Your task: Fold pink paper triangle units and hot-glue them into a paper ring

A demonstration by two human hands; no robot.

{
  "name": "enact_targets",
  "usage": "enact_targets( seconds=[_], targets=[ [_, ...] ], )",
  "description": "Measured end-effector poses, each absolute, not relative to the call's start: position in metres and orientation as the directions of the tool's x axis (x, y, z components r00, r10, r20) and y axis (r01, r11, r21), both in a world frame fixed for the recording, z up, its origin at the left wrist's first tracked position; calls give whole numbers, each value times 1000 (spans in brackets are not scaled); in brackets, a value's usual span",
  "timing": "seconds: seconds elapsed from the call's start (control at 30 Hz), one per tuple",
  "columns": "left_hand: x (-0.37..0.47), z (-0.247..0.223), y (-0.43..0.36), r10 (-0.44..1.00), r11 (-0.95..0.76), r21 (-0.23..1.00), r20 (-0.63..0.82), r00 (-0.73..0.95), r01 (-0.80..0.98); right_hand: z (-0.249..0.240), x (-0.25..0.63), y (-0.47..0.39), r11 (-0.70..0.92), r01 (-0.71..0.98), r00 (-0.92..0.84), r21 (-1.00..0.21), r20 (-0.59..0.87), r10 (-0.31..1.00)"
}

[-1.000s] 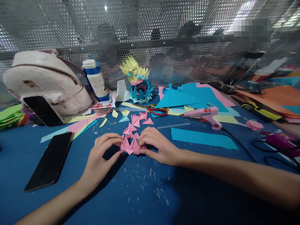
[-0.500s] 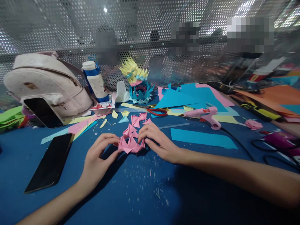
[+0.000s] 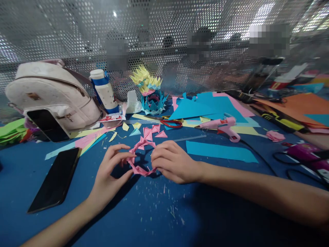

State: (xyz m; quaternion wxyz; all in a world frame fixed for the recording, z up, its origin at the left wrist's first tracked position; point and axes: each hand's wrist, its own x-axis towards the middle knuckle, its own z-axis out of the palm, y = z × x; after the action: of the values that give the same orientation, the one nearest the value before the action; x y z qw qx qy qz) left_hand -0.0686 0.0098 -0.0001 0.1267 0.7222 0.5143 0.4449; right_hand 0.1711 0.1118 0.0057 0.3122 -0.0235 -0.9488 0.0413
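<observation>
A ring of folded pink paper pieces (image 3: 140,170) is held between my two hands, low over the blue table. My left hand (image 3: 109,168) pinches its left side, thumb below and fingers above. On the right side, my right hand (image 3: 174,161) has its fingers closed on the ring, and its knuckles hide that part. Just behind the ring lie several loose pink folded paper pieces (image 3: 147,133). Small yellow and light blue paper pieces (image 3: 135,131) are scattered to their left.
A pink glue gun (image 3: 221,127) rests at the right, behind a blue paper strip (image 3: 221,152). Red-handled scissors (image 3: 171,123) and a yellow-and-blue paper model (image 3: 151,92) are at the back. A black phone (image 3: 55,180) lies left, near a pale backpack (image 3: 51,92) and a bottle (image 3: 104,91).
The pink ring has tipped so that its round opening now faces me, where its points stood up before. My right fingers have curled further around its right side.
</observation>
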Motion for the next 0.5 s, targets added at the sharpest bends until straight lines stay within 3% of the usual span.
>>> enact_targets(
  seconds=[0.07,0.13,0.33,0.5],
  targets=[
    [-67,1,9,837,-486,595,528,146,640,5,174,113,999,-2,-807,49,589,-31],
    [-66,2,8,820,-529,561,532,213,636,5,176,113,993,-22,-805,115,587,-86],
    [-65,-1,3,781,-614,468,480,400,636,6,176,113,958,-215,-775,189,563,-285],
    [-68,-3,3,710,-678,271,482,514,684,5,172,114,936,-291,-784,199,511,-353]
  ],
)
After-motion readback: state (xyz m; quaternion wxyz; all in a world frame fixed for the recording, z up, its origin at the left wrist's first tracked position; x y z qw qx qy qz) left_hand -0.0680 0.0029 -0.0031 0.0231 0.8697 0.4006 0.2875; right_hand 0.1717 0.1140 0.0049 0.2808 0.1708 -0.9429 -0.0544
